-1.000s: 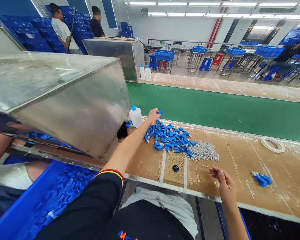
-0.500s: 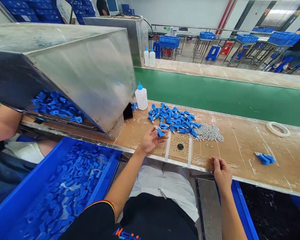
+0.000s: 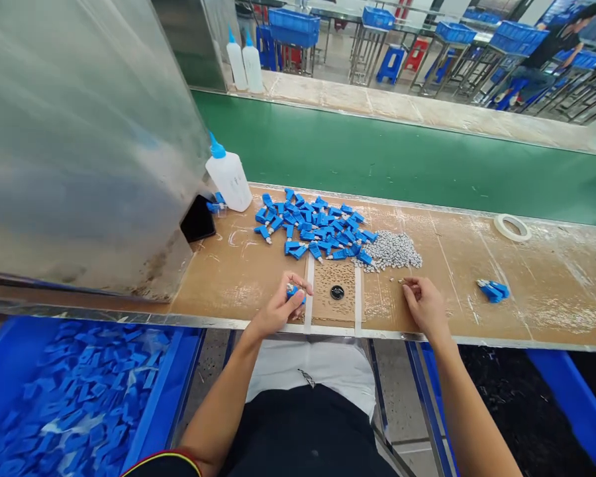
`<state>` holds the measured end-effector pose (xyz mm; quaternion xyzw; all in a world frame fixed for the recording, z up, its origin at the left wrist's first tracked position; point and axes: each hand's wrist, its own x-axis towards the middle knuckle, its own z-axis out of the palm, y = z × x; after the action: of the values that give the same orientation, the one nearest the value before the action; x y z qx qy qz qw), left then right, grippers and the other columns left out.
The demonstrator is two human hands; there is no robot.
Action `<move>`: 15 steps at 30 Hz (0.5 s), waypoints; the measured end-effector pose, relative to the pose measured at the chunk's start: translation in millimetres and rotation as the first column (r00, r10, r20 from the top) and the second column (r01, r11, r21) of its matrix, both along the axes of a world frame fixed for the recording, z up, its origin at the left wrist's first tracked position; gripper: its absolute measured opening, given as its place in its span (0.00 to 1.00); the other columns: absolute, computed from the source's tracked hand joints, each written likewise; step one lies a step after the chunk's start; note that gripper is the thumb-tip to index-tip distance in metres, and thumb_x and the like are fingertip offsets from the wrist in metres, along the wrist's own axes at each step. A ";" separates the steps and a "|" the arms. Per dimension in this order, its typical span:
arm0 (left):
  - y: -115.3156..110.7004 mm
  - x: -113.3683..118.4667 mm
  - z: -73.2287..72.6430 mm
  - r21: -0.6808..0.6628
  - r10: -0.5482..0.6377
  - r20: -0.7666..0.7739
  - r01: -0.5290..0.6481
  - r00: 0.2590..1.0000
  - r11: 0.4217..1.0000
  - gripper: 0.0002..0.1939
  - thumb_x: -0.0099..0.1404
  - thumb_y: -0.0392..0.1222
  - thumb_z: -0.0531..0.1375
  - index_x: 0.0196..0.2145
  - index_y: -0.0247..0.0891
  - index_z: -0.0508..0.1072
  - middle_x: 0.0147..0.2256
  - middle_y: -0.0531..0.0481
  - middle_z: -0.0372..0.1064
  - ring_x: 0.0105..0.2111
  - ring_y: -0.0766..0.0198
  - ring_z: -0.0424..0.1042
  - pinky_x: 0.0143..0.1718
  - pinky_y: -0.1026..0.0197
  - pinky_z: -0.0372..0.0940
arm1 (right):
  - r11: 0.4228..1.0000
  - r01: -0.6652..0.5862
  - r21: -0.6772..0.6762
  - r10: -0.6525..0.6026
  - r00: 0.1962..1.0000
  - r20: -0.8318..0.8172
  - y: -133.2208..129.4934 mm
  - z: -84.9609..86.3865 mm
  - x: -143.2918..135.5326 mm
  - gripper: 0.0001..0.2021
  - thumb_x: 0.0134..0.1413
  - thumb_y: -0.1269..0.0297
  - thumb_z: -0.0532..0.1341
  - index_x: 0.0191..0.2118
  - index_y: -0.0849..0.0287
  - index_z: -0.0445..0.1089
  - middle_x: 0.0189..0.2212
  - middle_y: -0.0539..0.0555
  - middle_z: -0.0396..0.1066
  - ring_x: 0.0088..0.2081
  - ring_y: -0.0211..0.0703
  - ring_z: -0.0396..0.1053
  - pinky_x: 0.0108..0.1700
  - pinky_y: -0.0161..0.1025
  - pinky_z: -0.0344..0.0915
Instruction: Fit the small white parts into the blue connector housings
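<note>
My left hand (image 3: 281, 306) is closed around a blue plastic piece (image 3: 296, 293) with a pale tip, just left of a taped board (image 3: 328, 308) bearing a round black disc (image 3: 337, 292). Beyond it lies a pile of blue pieces (image 3: 322, 228). Small grey parts (image 3: 392, 250) are heaped at the pile's right edge. My right hand (image 3: 424, 301) rests at the worktop right of the board, fingertips pinched together near a few loose grey parts; what they hold, if anything, is too small to make out. A small blue cluster (image 3: 493, 291) lies farther right.
A white bottle (image 3: 231, 180) and a dark phone-like object (image 3: 198, 220) stand by the metal housing (image 3: 94, 152) at left. A tape roll (image 3: 512, 228) lies near the green belt (image 3: 377, 152). Blue bins (image 3: 153, 397) are below the worktop. A person (image 3: 541, 56) sits at the far right.
The view has turned right and downward. My left hand has lowered toward the board with the blue piece. My right hand has moved forward over the worktop, closer to the grey parts.
</note>
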<state>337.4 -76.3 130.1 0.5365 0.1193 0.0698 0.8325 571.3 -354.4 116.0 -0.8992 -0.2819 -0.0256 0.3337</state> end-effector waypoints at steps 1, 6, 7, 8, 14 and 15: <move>-0.8 -1.1 -4.0 0.043 0.016 -0.004 -0.016 1.000 0.999 0.23 0.62 0.62 0.64 0.39 0.44 0.60 0.36 0.55 0.64 0.21 0.74 0.59 0.22 0.68 0.57 | 0.999 -0.030 -0.029 0.030 1.000 0.008 0.2 0.9 4.3 0.17 0.62 0.47 0.54 0.37 0.55 0.71 0.34 0.58 0.74 0.32 0.48 0.71 0.39 0.47 0.70; 1.4 -8.8 -13.7 0.270 0.036 -0.018 -0.030 0.999 0.962 0.18 0.68 0.56 0.60 0.49 0.43 0.71 0.39 0.51 0.59 0.28 0.69 0.65 0.31 0.62 0.66 | 0.939 -0.240 -0.248 0.239 0.970 -0.033 1.1 14.0 30.8 0.10 0.61 0.56 0.56 0.32 0.53 0.69 0.33 0.57 0.73 0.33 0.49 0.71 0.39 0.44 0.68; 2.1 -9.7 -14.0 0.286 0.031 -0.018 -0.025 0.999 0.958 0.19 0.69 0.54 0.60 0.53 0.45 0.71 0.40 0.51 0.58 0.29 0.69 0.66 0.32 0.61 0.67 | 0.911 -0.290 -0.292 0.284 0.957 -0.065 1.6 17.8 37.6 0.09 0.60 0.58 0.56 0.31 0.52 0.68 0.31 0.56 0.73 0.33 0.49 0.71 0.38 0.44 0.67; 2.5 -10.1 -14.1 0.282 0.024 -0.017 -0.018 1.000 0.959 0.21 0.69 0.51 0.61 0.57 0.48 0.69 0.41 0.51 0.58 0.29 0.69 0.66 0.33 0.61 0.68 | 0.881 -0.339 -0.331 0.322 0.941 -0.105 2.3 21.6 44.2 0.08 0.59 0.59 0.57 0.30 0.52 0.67 0.30 0.55 0.73 0.32 0.48 0.70 0.37 0.43 0.67; -2.7 -8.8 -11.8 0.108 0.062 -0.015 -0.060 0.998 0.992 0.30 0.66 0.44 0.64 0.62 0.52 0.58 0.41 0.54 0.61 0.26 0.72 0.67 0.28 0.63 0.69 | 0.748 -0.513 -0.420 0.424 0.857 -0.292 18.1 39.6 43.4 0.07 0.56 0.61 0.59 0.27 0.52 0.65 0.23 0.51 0.70 0.25 0.43 0.66 0.31 0.39 0.63; -4.1 -8.6 -10.7 0.090 0.092 -0.017 -0.090 0.996 0.992 0.30 0.65 0.43 0.65 0.60 0.51 0.58 0.40 0.54 0.63 0.25 0.72 0.68 0.27 0.64 0.69 | 0.753 -0.527 -0.394 0.444 0.849 -0.287 23.7 40.0 33.3 0.07 0.57 0.61 0.58 0.28 0.52 0.65 0.24 0.52 0.71 0.26 0.43 0.67 0.31 0.39 0.63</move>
<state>328.8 -80.4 119.5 0.5679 0.1492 0.1073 0.8023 604.6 -330.7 156.1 -0.8456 -0.4736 0.2090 0.1302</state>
